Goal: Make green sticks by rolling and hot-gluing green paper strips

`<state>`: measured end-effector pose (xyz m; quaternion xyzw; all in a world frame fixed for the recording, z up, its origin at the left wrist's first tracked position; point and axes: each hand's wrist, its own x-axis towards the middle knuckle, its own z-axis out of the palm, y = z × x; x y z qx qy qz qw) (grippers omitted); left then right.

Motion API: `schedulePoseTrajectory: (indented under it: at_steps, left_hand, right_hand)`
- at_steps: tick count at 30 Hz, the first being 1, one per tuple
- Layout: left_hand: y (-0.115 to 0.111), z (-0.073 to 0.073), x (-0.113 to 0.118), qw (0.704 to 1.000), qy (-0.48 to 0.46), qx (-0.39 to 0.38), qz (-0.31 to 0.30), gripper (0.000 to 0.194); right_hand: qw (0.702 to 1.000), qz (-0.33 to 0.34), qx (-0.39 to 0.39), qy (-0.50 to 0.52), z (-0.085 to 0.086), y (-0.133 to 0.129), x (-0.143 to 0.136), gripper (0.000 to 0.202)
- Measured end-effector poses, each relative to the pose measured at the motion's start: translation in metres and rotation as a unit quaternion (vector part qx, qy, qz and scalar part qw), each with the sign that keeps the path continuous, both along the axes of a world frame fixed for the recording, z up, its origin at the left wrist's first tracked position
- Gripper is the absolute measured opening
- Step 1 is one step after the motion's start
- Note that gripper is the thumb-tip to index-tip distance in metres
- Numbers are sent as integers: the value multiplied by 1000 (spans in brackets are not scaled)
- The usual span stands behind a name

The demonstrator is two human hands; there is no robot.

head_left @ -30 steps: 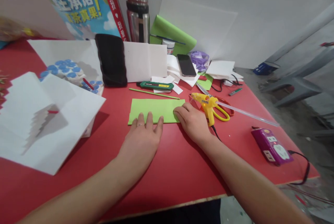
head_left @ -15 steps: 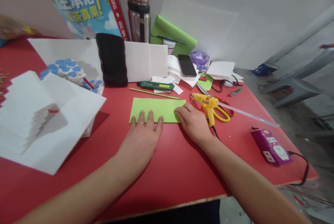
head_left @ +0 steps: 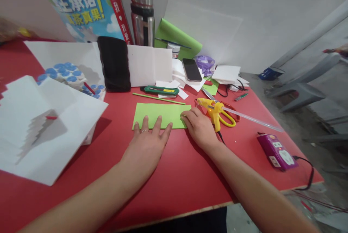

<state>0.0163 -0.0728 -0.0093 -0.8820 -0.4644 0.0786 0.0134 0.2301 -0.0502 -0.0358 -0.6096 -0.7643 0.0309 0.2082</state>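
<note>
A light green folded sheet (head_left: 160, 111), which looks like craft paper or foam, lies flat on the red table. My left hand (head_left: 146, 142) rests palm down across its near edge, fingers spread and a thin ring on one of them. At the sheet's right end, my right hand (head_left: 199, 126) has its fingers curled together on the edge; the thumb is hidden. Just beyond the sheet lies a thin green strip (head_left: 159, 98). A green utility knife (head_left: 160, 90) is behind that strip. Close to my right hand sits a yellow glue gun (head_left: 213, 109) with a clear glue stick in it.
Scissors (head_left: 228, 117) lie under the glue gun. A purple power strip (head_left: 277, 152) is near the right table edge. White stepped paper pieces (head_left: 73, 106) stand at left. Behind are a black case-like object (head_left: 114, 64), a steel thermos (head_left: 143, 19) and a phone (head_left: 191, 69).
The view has shifted slightly, so everything sits a little further left. My left fingers are spread slightly wider on the green sheet. My right hand keeps its place at the sheet's end.
</note>
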Motion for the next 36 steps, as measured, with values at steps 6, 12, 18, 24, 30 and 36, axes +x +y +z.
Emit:
schedulePoseTrajectory:
  at_steps: [6,12,18,24,30,36]
  left_hand:
    - [0,-2,0,1000,-1,9,-3,70]
    - [-1,-3,-1,1000,16,23,-7,70]
    - [0,-1,0,999,28,12,-8,70]
    - [-2,-4,-2,1000,1,21,-8,70]
    - [0,-3,-1,1000,17,9,-9,68]
    - [-1,-4,-1,1000,8,24,-9,66]
  right_hand:
    - [1000,-13,-7,27,0,-1,7,30]
    - [998,-40,-14,-45,3,0,1,35]
    - [996,-30,-6,-82,5,-3,0,31]
    - [991,-40,-14,-129,6,-4,-2,32]
    - [980,-71,-60,-176,10,-5,-8,33]
    - [983,-20,22,-180,14,-10,-8,40]
